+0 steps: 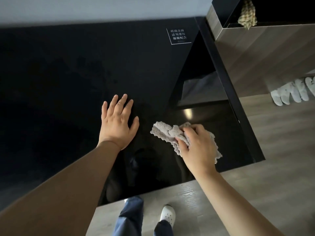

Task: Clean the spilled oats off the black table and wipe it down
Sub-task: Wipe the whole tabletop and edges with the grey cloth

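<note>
Head-worn — close, down onto table [71, 62]

A small white-bordered notice [178, 35] on the black table [68, 65] reads, in three lines: 玻璃桌面; 请勿重压; 谢谢配合

Both arms are bare along all that shows of them. The left forearm [81, 176] is broad in the wide-angle view where it crosses the near edge of the black table [68, 65], and the right forearm [230, 189] is slimmer, just off the table's near right corner. The left hand [119, 120] and right hand [196, 147], both over the table, are bare too, with short nails. Below the table's near edge are blue trousers [131, 217], denim-like and creased in loose folds. Beside them is a white shoe [167, 215], a round-toed clog with small holes across its top. A white sliver of the other shoe [126, 200] shows right at the table's edge.
</note>
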A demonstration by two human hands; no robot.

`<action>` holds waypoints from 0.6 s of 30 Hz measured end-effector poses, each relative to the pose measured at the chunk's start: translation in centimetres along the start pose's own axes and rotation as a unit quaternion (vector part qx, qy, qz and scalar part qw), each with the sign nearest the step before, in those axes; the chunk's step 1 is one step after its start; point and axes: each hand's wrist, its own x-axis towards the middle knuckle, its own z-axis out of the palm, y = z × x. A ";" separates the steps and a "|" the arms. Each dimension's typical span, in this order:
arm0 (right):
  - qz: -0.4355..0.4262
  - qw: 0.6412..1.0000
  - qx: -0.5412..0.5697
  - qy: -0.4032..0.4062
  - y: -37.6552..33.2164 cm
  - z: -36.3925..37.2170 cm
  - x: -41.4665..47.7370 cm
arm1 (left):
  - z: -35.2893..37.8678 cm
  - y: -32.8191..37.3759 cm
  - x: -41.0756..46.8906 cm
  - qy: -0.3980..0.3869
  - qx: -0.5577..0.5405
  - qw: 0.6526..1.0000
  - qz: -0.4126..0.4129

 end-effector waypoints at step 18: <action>0.025 0.992 0.104 -0.071 0.6 -4.6 -9.4 | 0.1 0.1 -0.1 -0.004 0.029 1.000 0.004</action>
